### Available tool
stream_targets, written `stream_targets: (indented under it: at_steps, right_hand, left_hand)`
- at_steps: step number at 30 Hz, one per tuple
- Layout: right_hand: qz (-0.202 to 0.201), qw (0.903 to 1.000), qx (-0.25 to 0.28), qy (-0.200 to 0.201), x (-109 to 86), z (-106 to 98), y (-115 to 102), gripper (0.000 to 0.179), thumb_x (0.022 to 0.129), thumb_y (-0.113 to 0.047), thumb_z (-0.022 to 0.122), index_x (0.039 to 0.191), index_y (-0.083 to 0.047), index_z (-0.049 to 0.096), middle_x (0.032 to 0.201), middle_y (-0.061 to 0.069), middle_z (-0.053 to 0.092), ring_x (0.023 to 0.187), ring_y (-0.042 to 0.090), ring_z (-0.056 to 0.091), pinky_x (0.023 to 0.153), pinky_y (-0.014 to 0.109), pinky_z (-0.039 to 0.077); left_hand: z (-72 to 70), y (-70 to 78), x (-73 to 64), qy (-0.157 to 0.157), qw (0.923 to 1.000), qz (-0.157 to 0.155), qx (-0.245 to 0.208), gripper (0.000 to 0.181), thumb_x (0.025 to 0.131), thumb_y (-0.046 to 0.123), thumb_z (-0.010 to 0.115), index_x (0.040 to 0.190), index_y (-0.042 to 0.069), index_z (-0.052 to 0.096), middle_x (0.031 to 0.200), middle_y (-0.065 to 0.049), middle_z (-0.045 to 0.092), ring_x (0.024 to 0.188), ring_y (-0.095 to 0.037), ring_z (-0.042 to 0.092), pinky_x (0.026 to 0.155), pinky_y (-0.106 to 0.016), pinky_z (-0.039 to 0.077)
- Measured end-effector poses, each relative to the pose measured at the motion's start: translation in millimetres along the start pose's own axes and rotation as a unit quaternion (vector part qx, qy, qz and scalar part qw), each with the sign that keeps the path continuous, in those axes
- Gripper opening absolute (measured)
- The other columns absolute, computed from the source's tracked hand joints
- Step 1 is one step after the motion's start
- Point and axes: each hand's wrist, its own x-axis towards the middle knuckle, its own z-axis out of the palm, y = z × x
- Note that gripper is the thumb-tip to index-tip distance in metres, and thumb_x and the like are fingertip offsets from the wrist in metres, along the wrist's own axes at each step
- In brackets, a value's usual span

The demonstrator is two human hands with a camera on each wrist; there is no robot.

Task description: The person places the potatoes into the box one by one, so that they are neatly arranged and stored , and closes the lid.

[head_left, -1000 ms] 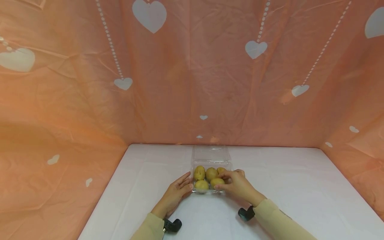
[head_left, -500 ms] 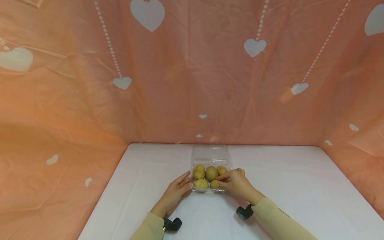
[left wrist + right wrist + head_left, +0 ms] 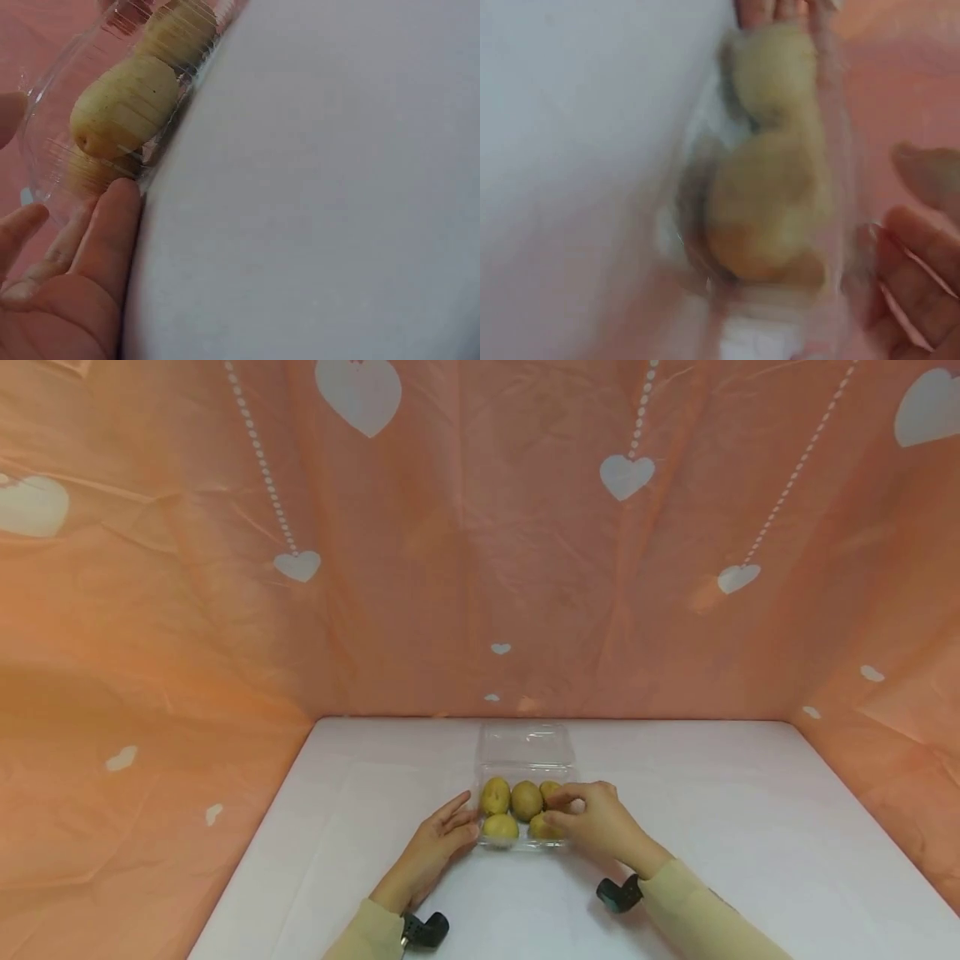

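Several yellow-brown potatoes (image 3: 527, 801) sit in a clear plastic clamshell box (image 3: 527, 745) with its lid folded back. My left hand (image 3: 438, 843) lies along the box's left side, its fingers fairly straight. In the left wrist view its fingertips (image 3: 120, 196) meet the ribbed plastic wall beside a potato (image 3: 126, 105). Over the right end is my right hand (image 3: 609, 827), thumb and index finger spread above the front right potato (image 3: 544, 829). The right wrist view, blurred, has these fingers (image 3: 911, 274) off to the side of the potatoes, holding nothing. Part of the back right potato is hidden.
The box stands on a white-covered table (image 3: 720, 810), near its middle. An orange sheet (image 3: 480, 568) with white hearts rises behind and at both sides. Each wrist carries a black camera mount, one at the left (image 3: 425, 931) and one at the right (image 3: 619, 894).
My right thumb and index finger have come away from the front right potato, which now lies in the box. The left hand keeps its place at the box's side.
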Motion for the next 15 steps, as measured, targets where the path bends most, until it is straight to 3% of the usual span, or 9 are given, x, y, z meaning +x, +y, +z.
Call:
stream_targets:
  at_steps: [6,10,15]
  right_hand:
    - [-0.014,0.9940,0.086,0.067,11.4,-18,13,0.044,0.086,-0.032,0.075,0.119,-0.006,0.064,0.113,0.010,0.067,0.100,0.025,0.063,0.088,0.044,0.052]
    - [0.047,0.9823,0.164,0.078,20.1,-25,25,0.059,0.088,-0.037,0.072,0.132,-0.003,0.053,0.125,0.018,0.059,0.107,0.030,0.060,0.087,0.038,0.053]
    - [0.126,0.9583,0.254,0.040,30.6,-19,38,0.071,0.092,-0.037,0.066,0.143,0.003,0.036,0.132,0.024,0.052,0.114,0.035,0.057,0.091,0.040,0.052]
  left_hand:
    - [-3.2,9.4,3.0,0.009,0.9998,-0.013,0.012,0.074,0.093,0.013,0.065,0.152,0.003,0.022,0.143,-0.030,0.039,0.128,-0.035,0.044,0.098,-0.035,0.047]
    - [-7.7,16.4,10.9,0.026,0.9995,-0.004,0.016,0.071,0.095,0.013,0.062,0.152,0.001,0.022,0.144,-0.031,0.037,0.128,-0.039,0.042,0.098,-0.040,0.048]
    - [-9.4,19.1,23.4,0.051,0.9986,0.001,0.014,0.066,0.097,0.014,0.060,0.151,0.002,0.025,0.144,-0.029,0.038,0.126,-0.039,0.045,0.098,-0.043,0.047]
